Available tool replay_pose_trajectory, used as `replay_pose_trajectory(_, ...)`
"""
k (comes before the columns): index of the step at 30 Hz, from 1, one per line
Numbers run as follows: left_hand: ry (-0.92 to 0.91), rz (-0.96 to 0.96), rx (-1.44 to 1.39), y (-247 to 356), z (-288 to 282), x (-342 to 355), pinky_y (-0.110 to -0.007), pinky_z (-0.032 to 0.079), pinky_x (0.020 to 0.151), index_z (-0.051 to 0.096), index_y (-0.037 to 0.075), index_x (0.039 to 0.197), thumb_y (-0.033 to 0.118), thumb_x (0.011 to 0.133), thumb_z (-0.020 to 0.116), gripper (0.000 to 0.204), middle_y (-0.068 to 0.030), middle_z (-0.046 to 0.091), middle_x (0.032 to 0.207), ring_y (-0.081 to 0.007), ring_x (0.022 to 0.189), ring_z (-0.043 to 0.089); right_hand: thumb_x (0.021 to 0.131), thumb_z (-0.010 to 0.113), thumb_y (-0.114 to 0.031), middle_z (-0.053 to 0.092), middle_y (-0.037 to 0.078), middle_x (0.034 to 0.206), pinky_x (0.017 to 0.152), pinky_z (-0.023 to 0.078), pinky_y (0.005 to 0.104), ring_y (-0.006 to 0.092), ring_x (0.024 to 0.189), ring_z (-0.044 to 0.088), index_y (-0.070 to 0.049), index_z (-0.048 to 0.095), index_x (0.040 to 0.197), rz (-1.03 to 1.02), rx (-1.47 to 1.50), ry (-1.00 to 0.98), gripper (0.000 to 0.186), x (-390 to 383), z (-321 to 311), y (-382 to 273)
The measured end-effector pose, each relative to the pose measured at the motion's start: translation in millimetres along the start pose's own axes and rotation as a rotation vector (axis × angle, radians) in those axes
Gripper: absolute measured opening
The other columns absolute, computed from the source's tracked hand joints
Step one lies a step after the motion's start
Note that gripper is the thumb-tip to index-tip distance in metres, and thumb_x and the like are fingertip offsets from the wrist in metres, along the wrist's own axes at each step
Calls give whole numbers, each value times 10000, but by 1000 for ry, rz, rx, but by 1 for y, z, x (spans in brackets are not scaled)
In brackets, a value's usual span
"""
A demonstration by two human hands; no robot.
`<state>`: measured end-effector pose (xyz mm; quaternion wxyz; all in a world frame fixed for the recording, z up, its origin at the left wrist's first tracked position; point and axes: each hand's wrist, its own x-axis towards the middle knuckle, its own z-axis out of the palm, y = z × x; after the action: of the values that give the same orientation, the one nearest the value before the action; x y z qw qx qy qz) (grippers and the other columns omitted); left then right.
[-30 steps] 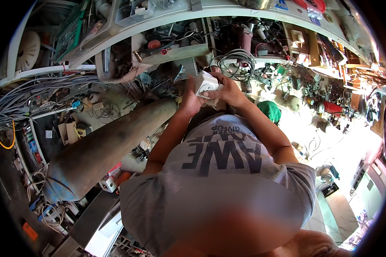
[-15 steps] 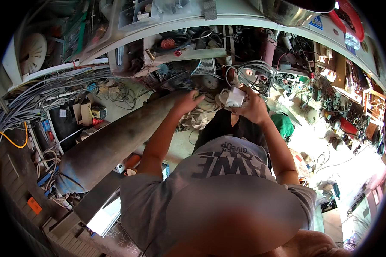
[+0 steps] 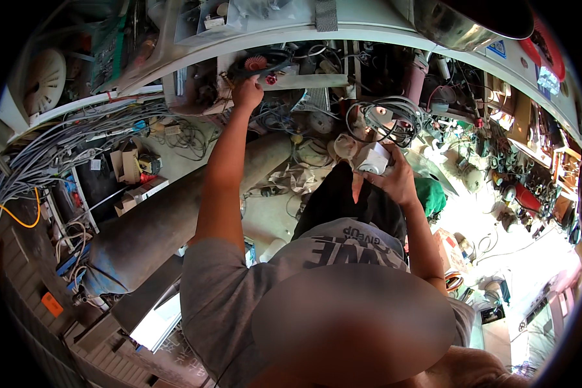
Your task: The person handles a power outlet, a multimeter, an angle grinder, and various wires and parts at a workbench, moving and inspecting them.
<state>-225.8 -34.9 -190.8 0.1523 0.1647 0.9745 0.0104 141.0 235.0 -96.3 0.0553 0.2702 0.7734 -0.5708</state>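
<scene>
The head camera, left of a side-by-side pair, looks steeply down in a wide fisheye view. Nearest, at six o'clock, lies the person's grey short-sleeved fabric T-shirt (image 3: 220, 310); farther out are the bare left hand (image 3: 247, 95) at eleven and bare right hand (image 3: 398, 176) at three. The long white shelf edge (image 3: 271, 37) bends across twelve.

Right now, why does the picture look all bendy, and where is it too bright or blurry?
Head view: the fisheye lens bows the bench edge into an arch and blackens the corners; head view: glare bleaches the floor at right, while the far left is dim; head view: a blurred oval hides the lower middle, but the white box in the right hand shows fairly clearly.
</scene>
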Motion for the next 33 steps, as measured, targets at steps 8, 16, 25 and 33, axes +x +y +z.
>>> replay_pose_trajectory(8, 151, 125, -85, 13, -2, 25, -478, 471, 809, 553, 172, 1084, 95, 778, 638, 327, -130, 598, 1081, -374, 1007, 562, 623, 830, -220, 615, 179, 1145, 898, 470, 362, 279, 1056, 610, 15, 478, 1263, 33, -9, 23, 767, -7, 5, 11)
replay_pose_trajectory(16, 196, 530, 325, 15, -4, 51, -476, 435, 873, 626, 266, 1159, 76, 766, 660, 438, -53, 593, 1078, -288, 1056, 545, 617, 843, -232, 636, 179, 1074, 870, 484, 365, 284, 1000, 630, -5, 493, 1219, 124, -24, 70, 733, -20, 20, 16)
replay_pose_trajectory(25, 385, 505, 165, -33, -32, 127, -443, 473, 801, 658, 88, 918, 297, 843, 597, 230, -147, 646, 956, -359, 904, 605, 647, 845, -283, 646, 156, 1023, 851, 487, 349, 240, 958, 635, -18, 495, 1207, 176, 69, 124, 712, -42, 48, 21)
replay_pose_trajectory(33, -166, 228, 291, -40, 31, 115, -429, 469, 890, 606, 91, 1167, 589, 768, 641, 639, -216, 608, 1174, -347, 1094, 585, 640, 846, -306, 640, 165, 1047, 856, 482, 346, 254, 970, 632, -12, 500, 1214, 171, 35, 182, 732, -50, 75, 2)
